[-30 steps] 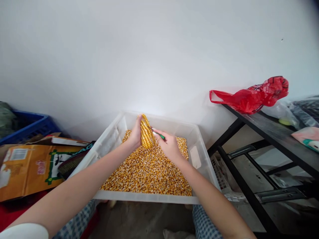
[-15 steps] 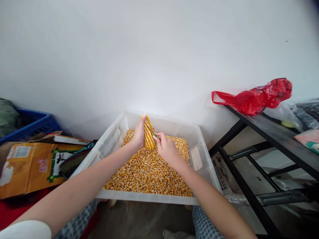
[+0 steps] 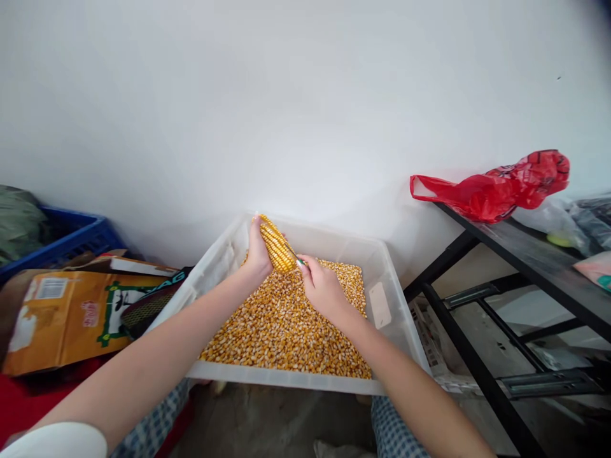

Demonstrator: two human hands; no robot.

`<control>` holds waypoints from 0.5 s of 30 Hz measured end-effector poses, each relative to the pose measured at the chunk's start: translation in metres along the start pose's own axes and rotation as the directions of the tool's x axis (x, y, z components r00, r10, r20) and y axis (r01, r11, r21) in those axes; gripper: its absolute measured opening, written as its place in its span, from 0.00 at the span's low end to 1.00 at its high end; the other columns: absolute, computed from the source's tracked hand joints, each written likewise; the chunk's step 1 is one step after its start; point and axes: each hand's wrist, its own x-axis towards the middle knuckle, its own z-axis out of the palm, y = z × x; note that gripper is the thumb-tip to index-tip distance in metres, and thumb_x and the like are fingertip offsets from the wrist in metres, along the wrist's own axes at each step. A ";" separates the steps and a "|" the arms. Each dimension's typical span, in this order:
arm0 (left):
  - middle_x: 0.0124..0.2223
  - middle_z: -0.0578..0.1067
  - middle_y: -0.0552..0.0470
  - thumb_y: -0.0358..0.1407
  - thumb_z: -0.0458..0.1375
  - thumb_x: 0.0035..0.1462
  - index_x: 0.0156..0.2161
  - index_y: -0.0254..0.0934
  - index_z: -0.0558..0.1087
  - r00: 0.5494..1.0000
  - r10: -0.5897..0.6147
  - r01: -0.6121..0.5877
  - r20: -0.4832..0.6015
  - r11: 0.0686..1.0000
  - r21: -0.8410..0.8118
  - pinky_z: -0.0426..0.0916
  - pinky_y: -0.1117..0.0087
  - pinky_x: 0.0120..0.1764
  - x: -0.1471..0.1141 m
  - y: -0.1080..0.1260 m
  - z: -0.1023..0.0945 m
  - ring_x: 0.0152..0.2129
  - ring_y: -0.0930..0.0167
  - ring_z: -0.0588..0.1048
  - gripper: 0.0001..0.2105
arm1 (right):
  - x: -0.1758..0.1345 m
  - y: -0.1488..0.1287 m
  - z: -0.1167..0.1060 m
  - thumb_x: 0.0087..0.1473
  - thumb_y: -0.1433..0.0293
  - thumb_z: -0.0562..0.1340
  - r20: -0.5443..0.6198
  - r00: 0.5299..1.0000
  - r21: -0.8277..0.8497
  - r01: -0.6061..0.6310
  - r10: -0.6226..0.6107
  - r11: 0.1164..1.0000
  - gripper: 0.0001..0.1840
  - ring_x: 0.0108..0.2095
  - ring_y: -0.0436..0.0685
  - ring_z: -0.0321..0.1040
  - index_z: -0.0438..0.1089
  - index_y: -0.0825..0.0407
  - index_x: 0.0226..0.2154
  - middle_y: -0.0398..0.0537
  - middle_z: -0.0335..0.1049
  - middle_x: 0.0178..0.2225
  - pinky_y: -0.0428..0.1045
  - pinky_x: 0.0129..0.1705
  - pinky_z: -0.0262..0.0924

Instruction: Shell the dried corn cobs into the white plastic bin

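Note:
My left hand [image 3: 259, 252] is closed round an ear of corn [image 3: 277, 243], which is tilted with its lower end toward my right hand. In my right hand [image 3: 321, 284] is a thin metal tool with a green part near the grip [image 3: 300, 261]; the fingers wrap its handle, and its exact kind cannot be made out. The tool's tip is at the lower right end of the ear. Below both hands, loose corn kernels [image 3: 286, 324] cover the bottom of a translucent plastic bin [image 3: 286, 376].
On the left are a blue crate [image 3: 88, 235] and an orange cardboard box [image 3: 71, 324]. To the right, a red plastic bag [image 3: 501, 187] lies on a black metal-framed table [image 3: 539, 254]. A white wall [image 3: 305, 114] rises behind the bin.
The ear has moved left and tilted over from nearly upright, with my left hand. The tool has gone from the middle of the ear to its lower right end.

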 end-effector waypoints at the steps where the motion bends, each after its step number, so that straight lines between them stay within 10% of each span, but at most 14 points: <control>1: 0.19 0.71 0.52 0.58 0.48 0.46 0.28 0.37 0.65 0.999 0.020 -0.020 -0.026 0.999 -0.033 0.68 0.73 0.22 0.001 0.001 -0.001 0.18 0.71 0.72 0.24 | 0.000 -0.001 0.000 0.60 0.65 0.45 0.006 1.000 -0.017 -0.008 0.008 1.000 0.17 0.32 0.55 0.69 0.62 0.51 0.46 0.50 0.72 0.35 0.47 0.33 0.55; 15: 0.18 0.70 0.51 0.56 0.54 0.43 0.27 0.35 0.65 0.994 0.095 -0.099 -0.051 0.992 -0.083 0.66 0.71 0.20 0.001 -0.004 0.001 0.15 0.70 0.71 0.22 | 0.002 -0.002 -0.008 0.59 0.66 0.46 0.167 0.986 -0.092 -0.004 0.020 0.996 0.16 0.25 0.52 0.64 0.66 0.51 0.30 0.48 0.70 0.25 0.46 0.27 0.45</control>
